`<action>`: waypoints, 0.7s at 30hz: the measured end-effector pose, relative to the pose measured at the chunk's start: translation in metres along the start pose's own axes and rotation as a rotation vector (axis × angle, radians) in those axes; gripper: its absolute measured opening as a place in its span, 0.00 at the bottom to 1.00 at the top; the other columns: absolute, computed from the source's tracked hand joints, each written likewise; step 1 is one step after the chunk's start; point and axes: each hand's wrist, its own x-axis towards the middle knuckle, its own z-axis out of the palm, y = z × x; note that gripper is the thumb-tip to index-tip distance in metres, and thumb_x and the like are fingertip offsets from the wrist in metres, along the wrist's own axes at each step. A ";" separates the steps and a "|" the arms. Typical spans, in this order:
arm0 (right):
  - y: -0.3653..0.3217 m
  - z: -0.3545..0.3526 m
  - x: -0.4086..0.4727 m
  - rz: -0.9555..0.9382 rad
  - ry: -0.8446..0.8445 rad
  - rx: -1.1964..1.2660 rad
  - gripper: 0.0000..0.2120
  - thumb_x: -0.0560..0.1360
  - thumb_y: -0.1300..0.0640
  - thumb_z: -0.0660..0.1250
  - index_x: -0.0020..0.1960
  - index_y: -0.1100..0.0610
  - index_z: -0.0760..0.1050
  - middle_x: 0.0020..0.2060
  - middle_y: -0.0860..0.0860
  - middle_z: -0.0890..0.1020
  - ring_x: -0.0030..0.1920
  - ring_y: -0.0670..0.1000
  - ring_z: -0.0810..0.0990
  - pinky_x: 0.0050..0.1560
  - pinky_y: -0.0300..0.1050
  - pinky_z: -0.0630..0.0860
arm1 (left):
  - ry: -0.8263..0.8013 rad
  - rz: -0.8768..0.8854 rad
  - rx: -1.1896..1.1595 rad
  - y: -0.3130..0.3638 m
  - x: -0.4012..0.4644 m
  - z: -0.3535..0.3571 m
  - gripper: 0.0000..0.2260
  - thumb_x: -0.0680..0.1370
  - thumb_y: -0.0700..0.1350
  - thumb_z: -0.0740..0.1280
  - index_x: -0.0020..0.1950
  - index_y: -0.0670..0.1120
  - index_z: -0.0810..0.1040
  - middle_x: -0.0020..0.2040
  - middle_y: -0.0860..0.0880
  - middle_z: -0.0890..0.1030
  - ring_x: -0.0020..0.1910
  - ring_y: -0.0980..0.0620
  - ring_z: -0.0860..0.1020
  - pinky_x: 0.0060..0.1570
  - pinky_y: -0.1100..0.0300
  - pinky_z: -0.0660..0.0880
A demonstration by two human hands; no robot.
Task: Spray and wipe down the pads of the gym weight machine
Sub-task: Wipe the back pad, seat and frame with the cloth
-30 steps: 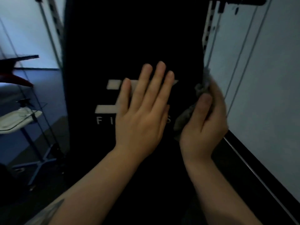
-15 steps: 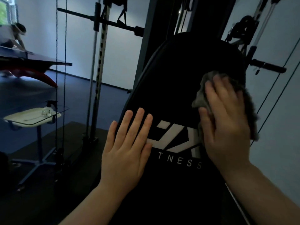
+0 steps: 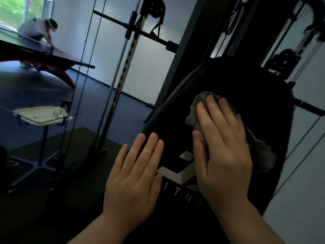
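The black back pad (image 3: 246, 88) of the weight machine fills the right half of the view, with a white logo and lettering low on it. My right hand (image 3: 221, 152) lies flat with straight fingers on a grey cloth (image 3: 260, 152) and presses it against the pad's middle. My left hand (image 3: 135, 180) rests flat against the pad's left edge, fingers straight and together. No spray bottle shows near my hands.
The machine's steel uprights (image 3: 123, 67), cables and a horizontal bar (image 3: 309, 107) stand around the pad. A small glass side table (image 3: 42, 115) with a clear bottle on it stands left. A dark table (image 3: 52, 55) is far left, and a person bends over it.
My right hand with the cloth has moved from the pad's right edge up and leftward onto its middle, now pressing flat. My left hand shifted to the pad's left edge. The view tilted upward.
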 end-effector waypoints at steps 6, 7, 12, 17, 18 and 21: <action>-0.003 0.004 -0.011 -0.115 -0.085 0.041 0.20 0.82 0.58 0.58 0.72 0.61 0.68 0.72 0.55 0.68 0.75 0.54 0.63 0.76 0.54 0.57 | -0.001 0.005 -0.007 -0.002 0.000 0.001 0.22 0.82 0.50 0.48 0.76 0.44 0.55 0.79 0.53 0.52 0.77 0.48 0.55 0.74 0.51 0.54; -0.008 0.007 -0.020 -0.166 -0.140 0.048 0.20 0.81 0.58 0.59 0.72 0.61 0.67 0.73 0.55 0.67 0.75 0.54 0.62 0.77 0.54 0.56 | -0.003 0.001 -0.013 -0.002 0.000 0.001 0.23 0.82 0.50 0.48 0.76 0.44 0.55 0.79 0.52 0.51 0.77 0.49 0.55 0.74 0.51 0.54; -0.003 0.000 -0.016 -0.406 -0.289 -0.027 0.19 0.81 0.58 0.61 0.71 0.60 0.70 0.72 0.55 0.69 0.74 0.53 0.65 0.75 0.54 0.59 | -0.052 -0.097 -0.094 -0.003 0.001 -0.007 0.26 0.82 0.52 0.52 0.77 0.44 0.53 0.78 0.49 0.52 0.77 0.49 0.54 0.74 0.50 0.56; 0.010 -0.008 0.052 -0.180 -0.075 -0.055 0.17 0.82 0.59 0.61 0.69 0.63 0.73 0.69 0.57 0.73 0.72 0.55 0.68 0.76 0.54 0.59 | -0.113 -0.112 -0.127 -0.014 -0.018 -0.012 0.25 0.82 0.53 0.49 0.78 0.49 0.49 0.79 0.53 0.50 0.77 0.52 0.54 0.73 0.53 0.55; 0.002 -0.002 0.051 -0.175 -0.069 -0.050 0.17 0.82 0.58 0.60 0.68 0.63 0.73 0.68 0.58 0.74 0.72 0.55 0.68 0.75 0.54 0.60 | -0.120 -0.117 -0.128 -0.017 -0.024 -0.012 0.25 0.83 0.53 0.48 0.78 0.49 0.48 0.79 0.53 0.50 0.77 0.52 0.54 0.73 0.54 0.55; -0.021 0.020 0.022 -0.379 -0.200 -0.066 0.17 0.81 0.58 0.61 0.67 0.63 0.75 0.67 0.58 0.75 0.72 0.57 0.69 0.74 0.56 0.62 | -0.123 -0.157 -0.153 -0.023 -0.041 -0.011 0.25 0.83 0.54 0.48 0.79 0.50 0.48 0.79 0.53 0.51 0.76 0.53 0.56 0.73 0.54 0.56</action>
